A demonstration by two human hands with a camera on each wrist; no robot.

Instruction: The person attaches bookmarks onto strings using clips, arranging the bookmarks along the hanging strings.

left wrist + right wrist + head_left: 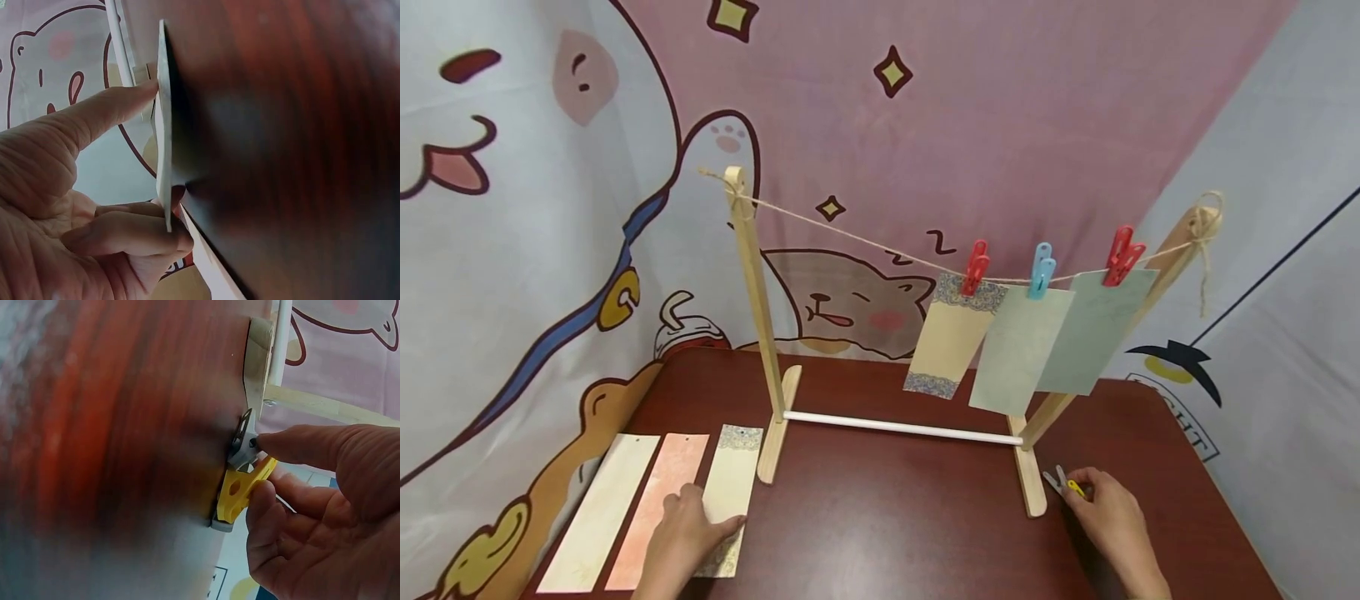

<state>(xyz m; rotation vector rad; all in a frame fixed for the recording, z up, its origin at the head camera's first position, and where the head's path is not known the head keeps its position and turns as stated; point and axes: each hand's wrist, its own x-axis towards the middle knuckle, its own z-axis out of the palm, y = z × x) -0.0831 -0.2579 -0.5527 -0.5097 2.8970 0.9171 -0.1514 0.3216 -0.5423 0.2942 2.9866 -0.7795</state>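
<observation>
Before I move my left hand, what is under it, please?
In the head view, your left hand covers part of the patterned cream card it holds, and part of the coral card beside it. The covered portions cannot be seen there.

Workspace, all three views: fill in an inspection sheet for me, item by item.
Surface: dark reddish-brown table, glossy.
Job's things: wooden rack with twine; three hanging cards under two red clothespins and a blue clothespin; cream card and pink card lying on the table; loose lace-patterned card; yellow clothespin and grey clothespin beside the rack's right foot.
Clutter: nothing seen.
Hands: left hand grips the loose lace-patterned card by its edges; right hand seems to pinch the yellow clothespin.
Cables: nothing seen.
Surroundings: cartoon-print cloth backdrop.
</observation>
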